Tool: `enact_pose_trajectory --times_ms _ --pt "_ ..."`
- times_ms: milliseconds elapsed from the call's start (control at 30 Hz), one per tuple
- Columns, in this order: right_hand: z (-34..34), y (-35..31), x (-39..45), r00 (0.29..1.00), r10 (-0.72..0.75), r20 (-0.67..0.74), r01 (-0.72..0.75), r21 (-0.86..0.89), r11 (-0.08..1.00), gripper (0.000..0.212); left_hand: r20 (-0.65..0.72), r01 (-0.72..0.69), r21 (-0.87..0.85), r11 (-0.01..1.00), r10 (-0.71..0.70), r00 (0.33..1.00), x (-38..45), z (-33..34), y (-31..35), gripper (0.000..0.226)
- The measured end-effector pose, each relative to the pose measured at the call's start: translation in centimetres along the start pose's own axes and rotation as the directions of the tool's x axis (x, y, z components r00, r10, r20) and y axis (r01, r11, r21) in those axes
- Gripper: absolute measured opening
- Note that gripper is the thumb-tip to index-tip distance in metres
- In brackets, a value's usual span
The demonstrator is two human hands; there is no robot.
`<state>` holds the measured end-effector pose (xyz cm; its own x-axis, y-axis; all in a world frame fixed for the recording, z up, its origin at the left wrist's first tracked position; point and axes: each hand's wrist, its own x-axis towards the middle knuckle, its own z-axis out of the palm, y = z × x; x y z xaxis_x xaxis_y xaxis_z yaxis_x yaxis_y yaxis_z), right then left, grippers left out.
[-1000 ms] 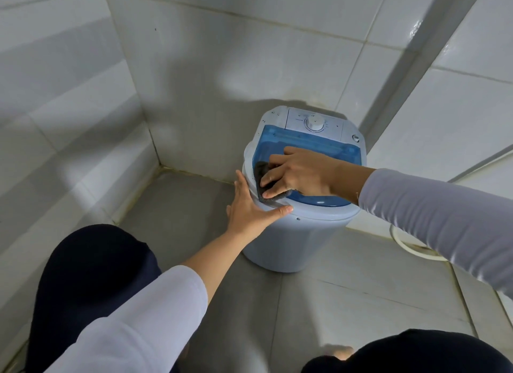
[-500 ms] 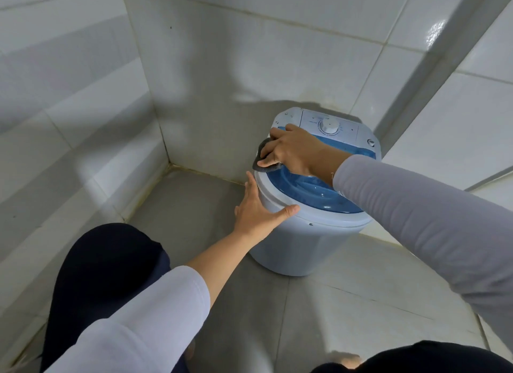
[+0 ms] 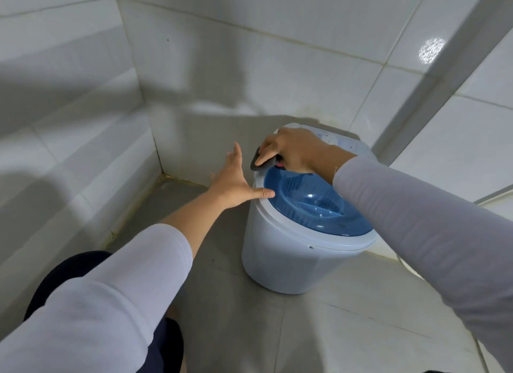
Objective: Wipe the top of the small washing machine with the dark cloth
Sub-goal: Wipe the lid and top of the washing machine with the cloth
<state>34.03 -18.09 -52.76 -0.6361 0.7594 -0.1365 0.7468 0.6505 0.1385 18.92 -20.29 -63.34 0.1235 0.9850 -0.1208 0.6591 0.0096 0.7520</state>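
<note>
**Cloth at the far-left rim of the washer**

Small washing machine standing on the grey floor in a tiled corner, blue lid shut. Right hand closed around the dark cloth, pressing it on the machine's white rim at the far-left edge, just in front of the control panel. Left hand open, fingers spread, thumb resting on the machine's near-left rim, palm against its side.
</note>
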Motion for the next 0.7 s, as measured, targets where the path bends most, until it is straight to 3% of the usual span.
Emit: enact_pose_trajectory --times_ms 133,300,467,700 --pt "1.8 0.1 0.2 0.993 -0.05 0.109 0.048 0.02 0.999 0.05 0.024 0.035 -0.001 0.999 -0.035 0.999 0.1 0.1 -0.4 0.141" --pt "2.4 1.0 0.0 0.97 -0.017 0.242 -0.01 0.108 0.994 0.042 0.066 0.048 -0.049 0.998 -0.045 0.997 0.2 0.3 -0.9 0.149" --pt "3.0 1.7 1.1 0.985 -0.001 0.171 -0.027 0.162 0.986 0.038 0.079 0.059 -0.052 0.997 -0.054 0.995 0.4 0.4 -1.2 0.152" --pt "3.4 2.8 3.6 0.991 0.104 0.084 -0.104 -0.01 0.995 0.049 0.101 0.066 -0.064 0.996 -0.059 0.993 0.5 0.5 -1.6 0.151"
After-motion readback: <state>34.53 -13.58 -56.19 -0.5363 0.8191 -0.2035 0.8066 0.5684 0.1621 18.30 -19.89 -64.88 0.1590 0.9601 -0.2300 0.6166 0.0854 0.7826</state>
